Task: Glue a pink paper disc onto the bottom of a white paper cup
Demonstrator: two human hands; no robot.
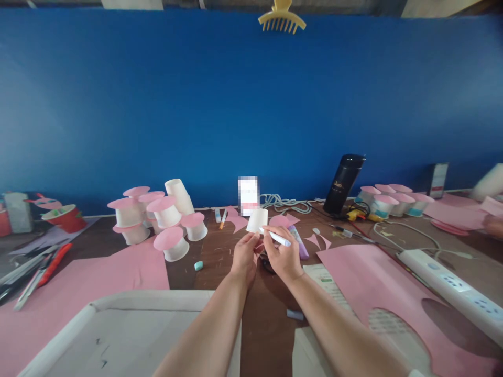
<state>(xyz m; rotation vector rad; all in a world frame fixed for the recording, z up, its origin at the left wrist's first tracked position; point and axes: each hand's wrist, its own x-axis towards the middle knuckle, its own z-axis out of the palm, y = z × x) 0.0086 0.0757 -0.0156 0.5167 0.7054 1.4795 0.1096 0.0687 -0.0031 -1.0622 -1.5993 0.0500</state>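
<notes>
In the middle of the table, my left hand (247, 254) grips the lower edge of a white paper cup (258, 220) with closed fingers. My right hand (283, 255) is closed around a white marker (280, 238), whose tip points at the cup's side. Whether the tip touches the cup I cannot tell. Behind the cup a phone (249, 196) stands upright, its screen blurred. A grey marker cap (295, 314) lies on the table below my right wrist. Close by my right hand is a purple glue tube (299, 243).
Several white cups with pink paper discs (171, 239) stand at left, more at right (401, 201). A black bottle (344, 183), a power strip (451, 290), pink paper sheets (118, 267), a utility knife (54, 264) and a white box lid (157, 335) surround me.
</notes>
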